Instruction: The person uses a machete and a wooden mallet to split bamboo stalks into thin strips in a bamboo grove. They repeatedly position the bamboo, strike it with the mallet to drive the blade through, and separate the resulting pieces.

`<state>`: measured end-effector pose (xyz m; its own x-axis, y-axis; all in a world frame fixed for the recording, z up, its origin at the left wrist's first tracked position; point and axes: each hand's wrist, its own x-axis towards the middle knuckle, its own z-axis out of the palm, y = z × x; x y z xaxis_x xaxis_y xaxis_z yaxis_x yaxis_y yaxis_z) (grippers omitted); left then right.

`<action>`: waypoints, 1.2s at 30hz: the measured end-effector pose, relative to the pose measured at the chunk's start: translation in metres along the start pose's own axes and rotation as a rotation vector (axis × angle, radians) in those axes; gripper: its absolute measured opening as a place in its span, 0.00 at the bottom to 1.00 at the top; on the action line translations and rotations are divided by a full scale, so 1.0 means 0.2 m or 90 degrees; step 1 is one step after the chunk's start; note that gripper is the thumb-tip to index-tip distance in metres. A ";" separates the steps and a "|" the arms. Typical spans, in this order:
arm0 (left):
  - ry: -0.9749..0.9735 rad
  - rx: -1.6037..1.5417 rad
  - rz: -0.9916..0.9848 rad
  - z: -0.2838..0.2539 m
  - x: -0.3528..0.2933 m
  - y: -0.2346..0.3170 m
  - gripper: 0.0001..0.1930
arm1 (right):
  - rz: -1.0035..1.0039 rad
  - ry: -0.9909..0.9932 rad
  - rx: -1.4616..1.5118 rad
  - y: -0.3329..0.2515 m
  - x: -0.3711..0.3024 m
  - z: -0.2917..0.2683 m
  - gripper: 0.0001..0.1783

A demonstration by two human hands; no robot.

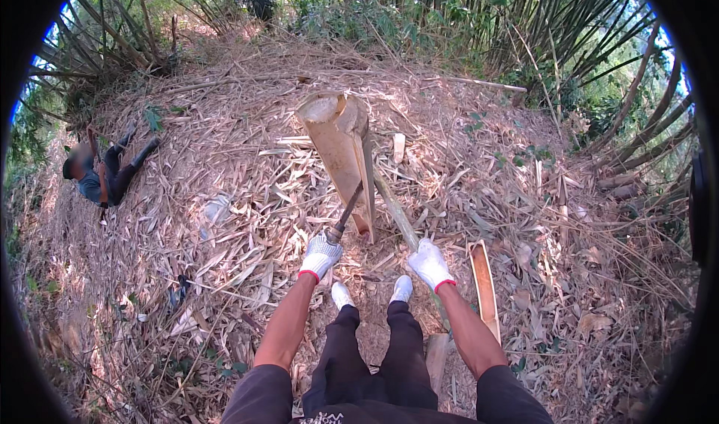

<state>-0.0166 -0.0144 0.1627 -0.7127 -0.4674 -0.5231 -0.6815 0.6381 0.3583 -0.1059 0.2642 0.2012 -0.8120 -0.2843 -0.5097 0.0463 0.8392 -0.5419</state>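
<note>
White-gloved, my left hand [322, 255] is closed round the handle of a machete [348, 211], its dark blade pointing up and away from me. The blade's tip lies against a thick, split bamboo section [333, 147] in front of my feet. That section is tan, wide at its far end and opened lengthwise. My right hand [429, 263], also gloved, grips a long greenish bamboo pole [398, 216]. The pole's far end reaches behind or into the split bamboo; I cannot tell which. Its near end runs back under my right forearm.
A curved half-piece of bamboo [485, 293] lies right of my right forearm. Dry leaves and husks [247, 237] cover the sloping ground. Another person [105, 173] sits at the far left. Bamboo clumps [584, 35] stand at the back, with a fallen pole [479, 83] before them.
</note>
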 end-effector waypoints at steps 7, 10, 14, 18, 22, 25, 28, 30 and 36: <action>-0.004 -0.026 0.017 -0.12 0.00 0.08 0.17 | -0.238 0.279 0.169 -0.56 -0.13 -0.49 0.18; 0.026 -0.016 0.032 -0.10 0.01 0.05 0.17 | -0.289 0.369 0.575 -0.66 -0.08 -0.56 0.16; -0.013 0.007 -0.007 -0.07 0.04 0.05 0.20 | -0.128 0.220 0.306 -0.24 0.12 -0.13 0.15; 0.016 0.094 0.083 0.11 0.15 -0.17 0.22 | 0.044 -0.016 0.000 0.13 0.12 0.08 0.16; -0.017 0.026 -0.001 0.20 0.18 -0.10 0.22 | 0.029 -0.002 -0.023 0.00 0.09 0.00 0.19; -0.022 0.036 0.022 0.19 0.22 -0.08 0.22 | -0.120 0.149 0.041 -0.22 0.06 -0.21 0.18; -0.028 0.035 0.000 0.17 0.19 -0.05 0.21 | -0.269 0.373 0.337 -0.53 0.01 -0.46 0.15; -0.036 0.017 0.004 0.14 0.17 -0.02 0.20 | -0.257 0.346 0.655 -0.60 0.05 -0.51 0.19; -0.119 0.013 0.000 0.07 0.15 0.06 0.22 | -0.004 -0.008 -0.163 0.25 0.32 0.15 0.18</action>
<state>-0.0448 -0.0125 0.1402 -0.6680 -0.3466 -0.6585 -0.6768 0.6508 0.3440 -0.1391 0.2737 0.1214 -0.8047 -0.2940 -0.5158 -0.1084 0.9269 -0.3593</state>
